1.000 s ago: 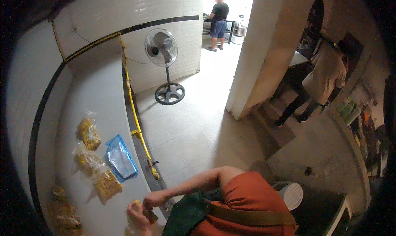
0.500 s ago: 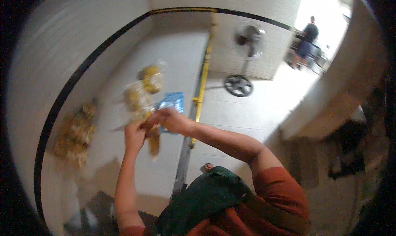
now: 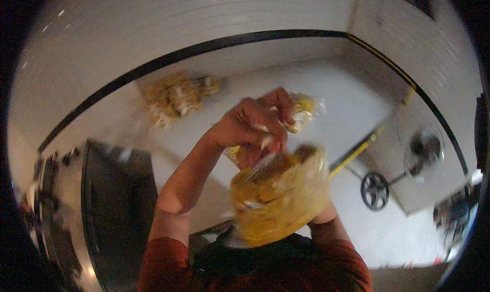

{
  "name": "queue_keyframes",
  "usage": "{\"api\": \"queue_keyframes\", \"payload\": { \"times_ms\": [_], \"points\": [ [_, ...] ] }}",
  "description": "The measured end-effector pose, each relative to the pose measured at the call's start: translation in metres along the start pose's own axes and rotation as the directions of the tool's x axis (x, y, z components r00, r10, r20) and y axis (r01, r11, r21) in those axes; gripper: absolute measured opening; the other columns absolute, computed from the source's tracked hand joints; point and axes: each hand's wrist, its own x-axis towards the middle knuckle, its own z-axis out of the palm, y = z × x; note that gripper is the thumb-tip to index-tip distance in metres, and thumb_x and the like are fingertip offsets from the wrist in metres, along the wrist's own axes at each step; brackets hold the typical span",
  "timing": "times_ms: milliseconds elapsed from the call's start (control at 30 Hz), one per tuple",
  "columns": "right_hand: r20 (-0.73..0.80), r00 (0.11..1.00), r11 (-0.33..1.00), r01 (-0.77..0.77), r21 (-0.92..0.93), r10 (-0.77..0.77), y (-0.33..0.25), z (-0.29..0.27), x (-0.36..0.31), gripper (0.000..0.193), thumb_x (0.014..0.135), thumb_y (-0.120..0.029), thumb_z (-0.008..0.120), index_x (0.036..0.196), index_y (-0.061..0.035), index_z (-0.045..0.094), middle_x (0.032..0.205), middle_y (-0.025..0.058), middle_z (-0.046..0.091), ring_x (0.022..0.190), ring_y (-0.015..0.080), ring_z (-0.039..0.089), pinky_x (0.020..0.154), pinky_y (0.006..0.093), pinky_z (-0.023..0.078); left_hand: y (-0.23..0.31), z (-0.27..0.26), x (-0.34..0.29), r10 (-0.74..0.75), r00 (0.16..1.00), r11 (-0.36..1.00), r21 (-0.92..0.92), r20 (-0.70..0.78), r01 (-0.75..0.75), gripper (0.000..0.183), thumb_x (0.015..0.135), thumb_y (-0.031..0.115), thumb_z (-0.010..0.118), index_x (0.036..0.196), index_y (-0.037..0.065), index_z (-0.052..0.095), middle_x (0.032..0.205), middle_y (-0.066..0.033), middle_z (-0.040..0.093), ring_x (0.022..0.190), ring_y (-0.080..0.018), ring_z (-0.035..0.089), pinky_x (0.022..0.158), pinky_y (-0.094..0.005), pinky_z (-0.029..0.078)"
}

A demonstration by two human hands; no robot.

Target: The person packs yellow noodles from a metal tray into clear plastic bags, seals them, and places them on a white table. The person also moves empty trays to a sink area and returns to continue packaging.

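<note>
A clear plastic bag full of yellow snack pieces hangs in front of my chest, blurred by motion. My left hand is raised above it with fingers closed on the bag's twisted top. My right hand sits just under the left one, pinching the same neck of the bag; most of it is hidden behind the bag. Another small packet of yellow snacks lies on the white counter right behind my hands.
A heap of filled snack packets lies at the back left of the counter by the tiled wall. A dark metal stove top stands at my left. A yellow pipe edges the counter, and a standing fan is on the floor to the right.
The view has swung left and down. My hands have risen from the counter and now hold a full bag of snacks close to the camera.
</note>
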Motion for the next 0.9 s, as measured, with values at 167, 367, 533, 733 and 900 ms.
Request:
{"api": "queue_keyframes", "payload": {
  "times_ms": [167, 367, 533, 733, 900],
  "points": [
    [0.031, 0.564, 0.214, -0.26, -0.942, 0.825, -0.016, 0.007, 0.024, 0.023, 0.077, -0.02, 0.07, 0.09, -0.0012, 0.068, 0.105, 0.0089, 0.062, 0.092, 0.02, 0.061, 0.083, 0.0338, 0.048, 0.05, 0.032, -0.109, -0.355, 0.928, 0.725, 0.595, -0.109, 0.347, 0.012, 0.069, 0.017, 0.071, 0.081, 0.019, 0.074, 0.126, -0.0108, 0.048, 0.115, -0.0276, 0.04, 0.097, -0.0417, 0.03],
    [-0.325, 0.379, -0.308, -0.109, -0.945, 0.866, 0.081, -0.061, -0.005, 0.03, 0.075, -0.002, 0.057, 0.103, -0.0101, 0.066, 0.112, 0.0106, 0.059, 0.105, 0.024, 0.056, 0.092, 0.0345, 0.043, 0.024, 0.126, -0.267, -0.328, 0.792, 0.189, 0.786, -0.515, 0.589, 0.02, 0.069, 0.018, 0.07, 0.089, 0.018, 0.071, 0.133, -0.0089, 0.044, 0.104, -0.0302, 0.044, 0.088, -0.0422, 0.037],
    [-0.359, 0.256, -0.413, 0.203, -0.888, 0.898, 0.137, -0.032, -0.03, 0.019, 0.075, -0.012, 0.06, 0.092, -0.0107, 0.07, 0.085, 0.0112, 0.066, 0.077, 0.0233, 0.063, 0.071, 0.0335, 0.049, 0.043, 0.207, -0.304, -0.387, 0.288, 0.255, 0.199, -0.876, 0.946, 0.026, 0.076, 0.016, 0.066, 0.102, 0.017, 0.068, 0.116, -0.0089, 0.05, 0.094, -0.0267, 0.051, 0.077, -0.0358, 0.044],
    [0.273, 0.592, -0.098, 0.517, -0.85, 0.759, 0.148, -0.081, -0.061, 0.016, 0.078, -0.016, 0.06, 0.087, -0.0057, 0.067, 0.08, 0.0143, 0.062, 0.074, 0.0332, 0.059, 0.066, 0.0403, 0.047, -0.028, 0.221, -0.372, 0.061, 0.332, 0.397, 0.328, -0.941, 0.857, 0.02, 0.084, 0.015, 0.062, 0.102, 0.01, 0.066, 0.092, -0.0056, 0.054, 0.079, -0.0197, 0.055, 0.068, -0.0316, 0.046],
    [0.165, 0.853, -0.279, 0.336, -0.9, 0.496, 0.143, -0.073, -0.103, 0.014, 0.083, -0.016, 0.058, 0.08, -0.0034, 0.063, 0.077, 0.0138, 0.059, 0.072, 0.0327, 0.057, 0.063, 0.0411, 0.046, -0.03, 0.226, -0.337, -0.173, -0.191, 0.876, -0.24, -0.966, 0.418, 0.02, 0.086, 0.018, 0.06, 0.102, 0.006, 0.064, 0.089, -0.0076, 0.058, 0.083, -0.0197, 0.055, 0.07, -0.0315, 0.046]
  ]
}}
